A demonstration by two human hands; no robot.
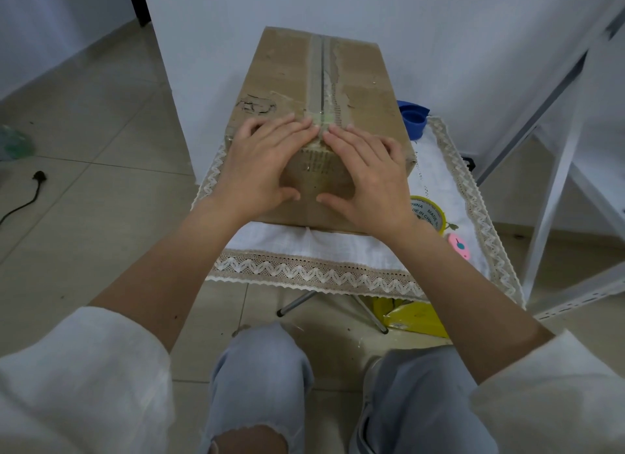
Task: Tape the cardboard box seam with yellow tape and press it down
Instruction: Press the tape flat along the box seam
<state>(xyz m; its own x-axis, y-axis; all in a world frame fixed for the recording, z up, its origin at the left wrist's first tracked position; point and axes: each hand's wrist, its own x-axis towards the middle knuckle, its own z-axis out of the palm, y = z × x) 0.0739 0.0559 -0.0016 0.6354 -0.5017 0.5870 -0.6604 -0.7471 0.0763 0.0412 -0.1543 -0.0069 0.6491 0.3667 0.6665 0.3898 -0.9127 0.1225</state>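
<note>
A worn cardboard box (284, 71) stands on a small cloth-covered table, its centre seam (322, 68) running away from me under old greyish tape. A short strip of pale yellow tape (321, 118) crosses the near top edge and runs down the front face. My left hand (260, 162) lies flat over the near left corner, fingers spread, fingertips at the strip. My right hand (365, 173) mirrors it on the right. Both thumbs rest on the front face. The yellow tape roll (427, 213) sits behind my right wrist, partly hidden.
The white lace-edged cloth (304, 271) covers the table. A pink cutter (459, 245) lies near the roll, a blue container (413, 117) behind the box. A yellow bag (411, 318) lies under the table. White shelf frame (554, 169) at right; black cable (20, 203) on the floor left.
</note>
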